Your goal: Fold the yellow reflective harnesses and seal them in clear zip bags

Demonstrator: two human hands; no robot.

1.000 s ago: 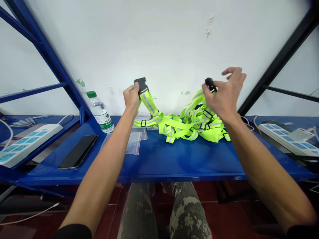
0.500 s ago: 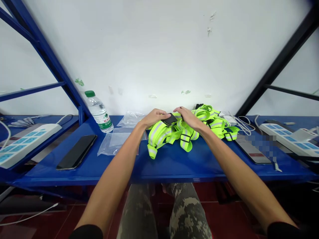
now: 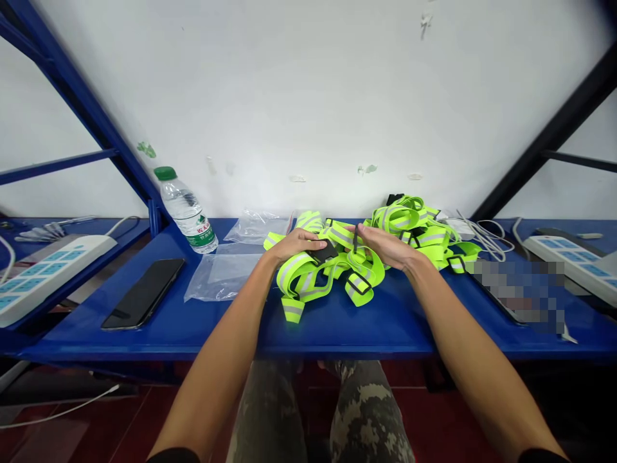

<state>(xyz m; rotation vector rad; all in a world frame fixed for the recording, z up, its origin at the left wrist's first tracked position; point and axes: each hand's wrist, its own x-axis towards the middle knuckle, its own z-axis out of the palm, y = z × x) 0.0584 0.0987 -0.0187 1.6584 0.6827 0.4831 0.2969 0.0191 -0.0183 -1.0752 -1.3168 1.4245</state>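
Note:
Neon-yellow reflective straps [image 3: 308,290] with grey stripes lie in loops on the blue table, between my hands. My left hand [image 3: 293,245] is closed on a black plastic buckle [image 3: 324,252] joined to these straps, thumb on top. At the right side of the same bundle, my right hand [image 3: 389,247] pinches a strap by a black slider [image 3: 355,238]; some of its fingers are hidden. A second black slider [image 3: 359,283] sits on a loop nearer the table edge. Behind my right hand rests another heap of the same straps [image 3: 419,225].
Clear plastic bags [image 3: 216,276] lie left of the straps, near a water bottle [image 3: 187,212] and a dark phone [image 3: 144,292]. On the right are a partly blurred flat device [image 3: 499,299] and white cables [image 3: 486,241]. Power strips [image 3: 62,273] flank the table; a white wall stands behind.
The strap bundle is more spread out and has come slightly nearer. My right hand has turned its palm inward and lowered, now at the slider. My left hand stays at the buckle.

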